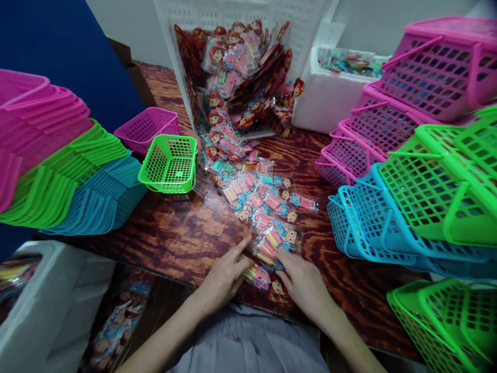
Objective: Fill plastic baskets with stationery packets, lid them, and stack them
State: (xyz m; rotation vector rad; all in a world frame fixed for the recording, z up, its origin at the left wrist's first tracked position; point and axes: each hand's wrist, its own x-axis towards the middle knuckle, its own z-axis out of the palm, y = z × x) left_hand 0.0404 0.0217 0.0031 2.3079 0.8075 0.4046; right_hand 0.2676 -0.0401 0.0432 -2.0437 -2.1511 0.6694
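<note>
Toward six o'clock on the table (pixel 171 223), the left hand (pixel 222 275) and right hand (pixel 305 282) reach small packets (pixel 267 250) between them; whether either grip holds one is unclear. Arranging seems underway; lifting any would need a pinch.

Reaches with left hand (pixel 223 274) and right hand (pixel 305 285) to printed packets (pixel 269 199) strewn across a wood-grain table (pixel 171 243), apparently touching some; has a white crate (pixel 306 31) ahead, stacked baskets (pixel 70 173) either side.
</note>
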